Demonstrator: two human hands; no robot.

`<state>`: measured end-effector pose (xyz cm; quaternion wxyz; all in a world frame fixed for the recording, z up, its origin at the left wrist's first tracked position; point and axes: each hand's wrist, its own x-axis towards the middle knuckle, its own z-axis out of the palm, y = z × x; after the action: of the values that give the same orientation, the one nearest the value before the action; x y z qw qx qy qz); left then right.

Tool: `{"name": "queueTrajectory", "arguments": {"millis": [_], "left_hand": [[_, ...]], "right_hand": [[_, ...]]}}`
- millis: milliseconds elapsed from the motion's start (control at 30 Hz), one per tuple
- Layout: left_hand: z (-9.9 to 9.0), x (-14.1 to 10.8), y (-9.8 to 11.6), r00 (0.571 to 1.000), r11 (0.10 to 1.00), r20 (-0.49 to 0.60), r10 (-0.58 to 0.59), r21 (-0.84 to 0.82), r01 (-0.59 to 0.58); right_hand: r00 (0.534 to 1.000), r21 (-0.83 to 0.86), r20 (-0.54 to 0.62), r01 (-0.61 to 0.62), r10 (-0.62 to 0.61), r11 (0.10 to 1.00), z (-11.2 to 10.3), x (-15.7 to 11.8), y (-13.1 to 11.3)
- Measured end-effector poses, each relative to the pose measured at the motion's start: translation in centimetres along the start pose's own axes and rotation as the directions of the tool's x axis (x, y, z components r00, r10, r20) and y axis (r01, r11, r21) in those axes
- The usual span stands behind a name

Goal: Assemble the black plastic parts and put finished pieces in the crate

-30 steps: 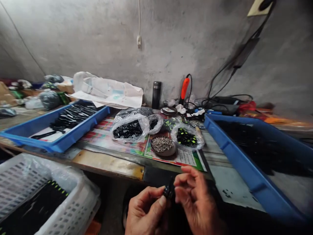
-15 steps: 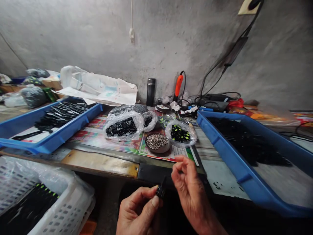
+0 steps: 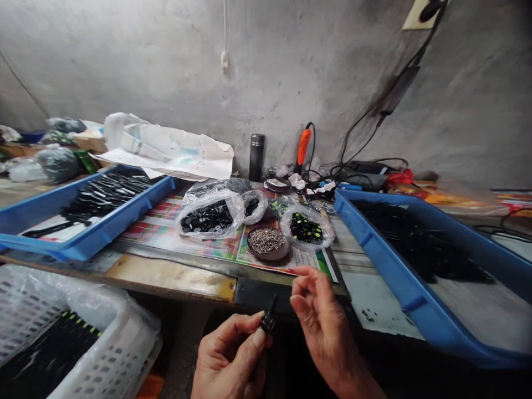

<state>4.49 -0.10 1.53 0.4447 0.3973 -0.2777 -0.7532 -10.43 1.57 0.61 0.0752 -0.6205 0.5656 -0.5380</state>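
1. From where I stand, the left hand (image 3: 230, 354) pinches a small black part (image 3: 267, 321) before the bench (image 3: 166, 274).
2. The part's thin end points far and slightly right.
3. The right hand (image 3: 322, 327), loosely curled, seemingly holding nothing, is just right, not touching.
4. The dish (image 3: 277, 257) lies farther, nearer the right hand.

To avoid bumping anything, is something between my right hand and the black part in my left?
Nothing visible: only an open gap separates the right hand from the black part the left hand pinches.
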Motion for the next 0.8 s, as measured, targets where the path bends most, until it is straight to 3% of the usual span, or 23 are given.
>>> {"name": "queueTrajectory", "arguments": {"millis": [200, 467, 567, 800], "left_hand": [[-0.3, 0.3, -0.5, 1.0, 1.0, 0.025, -0.01, -0.001, 0.01], [-0.1, 0.1, -1.1, 1.0, 1.0, 0.019, 0.006, 0.014, -0.006], [-0.3, 0.3, -1.4, 0.999, 0.998, 0.0, 0.049, 0.041, -0.049], [-0.7, 0.6, -1.1, 0.999, 0.999, 0.049, 0.005, 0.032, -0.007]], "right_hand": [[0.986, -0.072, 0.093, 0.142, -0.135, 0.987, 0.8, -1.1, -0.6], [0.959, -0.301, -0.003, 0.269, -0.283, 0.915, 2.6, -1.8, 0.0], [0.963, -0.301, 0.009, 0.259, -0.269, 0.918, 2.9, -1.6, 0.4], [0.975, -0.157, 0.113, 0.206, -0.189, 0.966, 2.2, -1.4, 0.1]]}}
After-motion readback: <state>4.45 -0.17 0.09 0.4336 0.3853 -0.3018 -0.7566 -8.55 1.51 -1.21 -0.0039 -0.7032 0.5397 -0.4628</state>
